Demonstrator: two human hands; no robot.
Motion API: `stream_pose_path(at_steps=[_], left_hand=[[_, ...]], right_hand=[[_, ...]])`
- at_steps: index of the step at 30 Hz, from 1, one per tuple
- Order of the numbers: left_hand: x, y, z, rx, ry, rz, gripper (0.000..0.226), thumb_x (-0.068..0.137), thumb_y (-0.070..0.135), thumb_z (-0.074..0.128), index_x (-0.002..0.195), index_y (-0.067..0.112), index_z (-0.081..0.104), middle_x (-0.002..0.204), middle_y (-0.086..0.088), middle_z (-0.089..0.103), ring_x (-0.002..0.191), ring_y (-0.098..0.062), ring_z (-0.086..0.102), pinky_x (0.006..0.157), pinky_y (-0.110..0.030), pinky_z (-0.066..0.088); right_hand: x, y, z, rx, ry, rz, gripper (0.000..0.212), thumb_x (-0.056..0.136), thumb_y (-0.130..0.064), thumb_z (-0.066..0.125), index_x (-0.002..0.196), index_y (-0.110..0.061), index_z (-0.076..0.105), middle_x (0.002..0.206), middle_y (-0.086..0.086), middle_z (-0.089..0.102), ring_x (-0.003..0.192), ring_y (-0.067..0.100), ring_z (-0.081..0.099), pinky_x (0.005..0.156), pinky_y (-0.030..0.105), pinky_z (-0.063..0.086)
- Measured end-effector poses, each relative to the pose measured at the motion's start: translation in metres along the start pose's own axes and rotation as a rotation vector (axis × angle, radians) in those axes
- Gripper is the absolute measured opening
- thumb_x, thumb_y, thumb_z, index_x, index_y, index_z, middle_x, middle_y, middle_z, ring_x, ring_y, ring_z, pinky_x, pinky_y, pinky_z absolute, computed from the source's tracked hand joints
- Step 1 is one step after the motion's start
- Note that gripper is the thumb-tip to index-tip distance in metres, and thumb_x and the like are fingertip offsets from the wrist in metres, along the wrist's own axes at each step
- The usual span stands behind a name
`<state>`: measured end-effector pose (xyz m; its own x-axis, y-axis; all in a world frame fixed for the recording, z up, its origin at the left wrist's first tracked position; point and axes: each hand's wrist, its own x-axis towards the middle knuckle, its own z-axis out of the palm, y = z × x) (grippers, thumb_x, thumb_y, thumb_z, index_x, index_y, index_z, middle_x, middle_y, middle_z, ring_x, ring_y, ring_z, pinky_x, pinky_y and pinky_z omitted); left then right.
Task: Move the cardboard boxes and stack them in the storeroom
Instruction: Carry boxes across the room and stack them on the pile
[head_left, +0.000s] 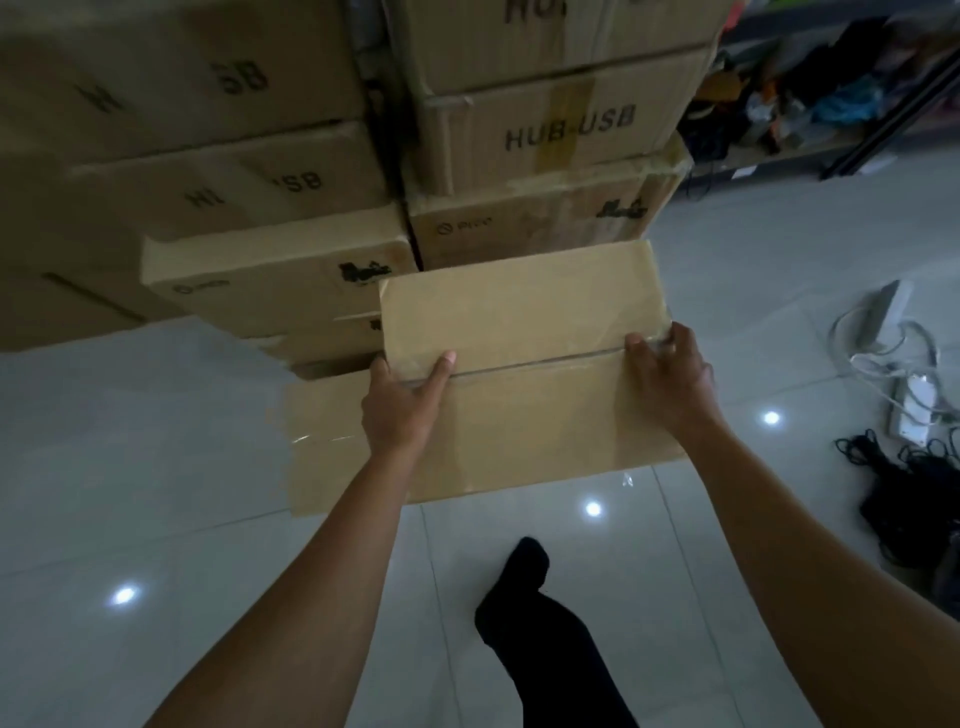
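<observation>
Head view: left hand (402, 400) grips the left end of the cardboard box (524, 332) and right hand (670, 379) grips the right end, fingers curled over the edges, so its long axis runs crosswise. It's just in front of the HUB-USB stack (561, 130), so I'd guess it goes straight forward.

Black print on the taped box (569, 130) reads "HUB-USB". The box above it (545, 31) shows only "HU", cut off. To its left, the upper box (171, 88) and the lower box (249, 187) show patchy "H" and "SB". The box beneath it (519, 223) carries a faint logo, too blurred to read.
</observation>
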<state>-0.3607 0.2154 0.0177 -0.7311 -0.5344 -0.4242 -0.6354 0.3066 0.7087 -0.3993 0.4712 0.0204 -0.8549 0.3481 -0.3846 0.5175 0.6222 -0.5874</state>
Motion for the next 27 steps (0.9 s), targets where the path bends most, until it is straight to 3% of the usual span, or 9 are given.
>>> stream_pose_path(at_steps=[2, 9, 14, 18, 27], left_hand=[[-0.02, -0.001, -0.046, 0.007, 0.033, 0.004, 0.083, 0.079, 0.06, 0.067, 0.141, 0.011, 0.041, 0.14, -0.01, 0.051, 0.128, -0.032, 0.047, 0.098, -0.035, 0.039], [-0.072, -0.05, -0.203, -0.043, 0.149, 0.077, 0.08, 0.074, 0.069, 0.065, 0.136, 0.022, 0.047, 0.13, -0.001, 0.059, 0.121, -0.028, 0.053, 0.095, -0.035, 0.042], [-0.104, -0.099, -0.322, -0.097, 0.228, 0.053, 0.076, 0.077, 0.065, 0.066, 0.135, 0.02, 0.047, 0.13, -0.002, 0.058, 0.12, -0.028, 0.054, 0.088, -0.031, 0.04], [-0.117, -0.137, -0.414, -0.078, 0.347, -0.003, 0.078, 0.076, 0.067, 0.065, 0.134, 0.018, 0.048, 0.132, -0.007, 0.056, 0.12, -0.032, 0.053, 0.091, -0.035, 0.042], [-0.083, -0.183, -0.551, -0.049, 0.511, -0.049, 0.072, 0.081, 0.069, 0.057, 0.132, 0.021, 0.043, 0.129, -0.005, 0.055, 0.113, -0.029, 0.055, 0.084, -0.037, 0.039]], right_hand=[[-0.044, -0.024, -0.005, -0.003, -0.002, -0.058, 0.055, 0.094, -0.051, 0.045, 0.136, -0.016, 0.036, 0.132, 0.02, 0.053, 0.121, 0.041, 0.049, 0.097, 0.045, 0.038], [-0.184, -0.096, 0.014, 0.036, -0.073, -0.255, 0.055, 0.096, -0.05, 0.043, 0.137, -0.015, 0.032, 0.138, 0.017, 0.047, 0.126, 0.038, 0.045, 0.101, 0.045, 0.035], [-0.281, -0.148, 0.055, 0.012, -0.183, -0.393, 0.061, 0.095, -0.051, 0.044, 0.142, -0.015, 0.03, 0.14, 0.015, 0.047, 0.127, 0.037, 0.045, 0.097, 0.039, 0.036], [-0.347, -0.197, 0.099, -0.006, -0.223, -0.523, 0.064, 0.094, -0.053, 0.044, 0.144, -0.017, 0.028, 0.139, 0.013, 0.048, 0.126, 0.036, 0.046, 0.097, 0.039, 0.037], [-0.413, -0.312, 0.197, -0.045, -0.272, -0.681, 0.062, 0.093, -0.056, 0.042, 0.141, -0.017, 0.035, 0.142, 0.009, 0.046, 0.126, 0.033, 0.046, 0.099, 0.041, 0.037]])
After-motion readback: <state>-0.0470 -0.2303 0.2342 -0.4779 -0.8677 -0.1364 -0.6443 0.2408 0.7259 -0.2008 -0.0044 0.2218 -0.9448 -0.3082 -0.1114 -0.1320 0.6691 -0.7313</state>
